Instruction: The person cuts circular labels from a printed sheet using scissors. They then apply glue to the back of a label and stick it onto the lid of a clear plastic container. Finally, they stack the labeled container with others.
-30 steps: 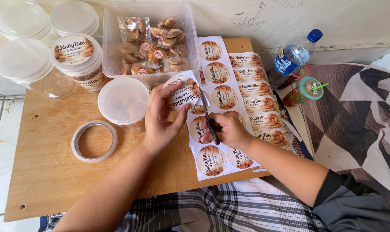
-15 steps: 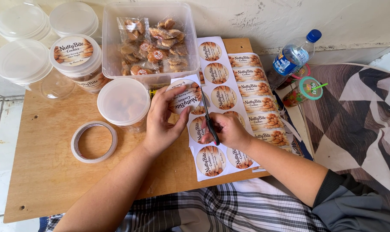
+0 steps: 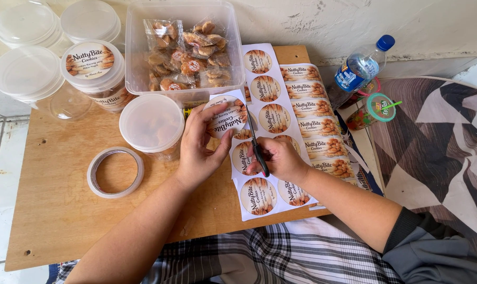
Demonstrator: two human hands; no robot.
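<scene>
**Cutting a round label from its sheet**

My left hand (image 3: 199, 150) pinches the round label (image 3: 225, 118), its grip closed on the paper's edge, just near of the clear box of wrapped cookies (image 3: 186, 52); my right hand (image 3: 280, 158) is clamped on the scissors (image 3: 258, 147), blades at the label; label sheets (image 3: 280, 105) lie beneath on the tabletop (image 3: 54, 210); a lidded tub (image 3: 151, 123) stands left of my hand; a tape ring (image 3: 115, 171) lies farther left.

I see a round brown-and-white label (image 3: 227, 118) pinched in my left hand (image 3: 200, 144) beside white sheets of round labels (image 3: 265, 105) and rectangular ones (image 3: 317, 123), a labelled tub (image 3: 91, 66) at far left, clear cookie packets (image 3: 188, 52) in the bin (image 3: 136, 47), and a blue-labelled bottle (image 3: 360, 67).
</scene>
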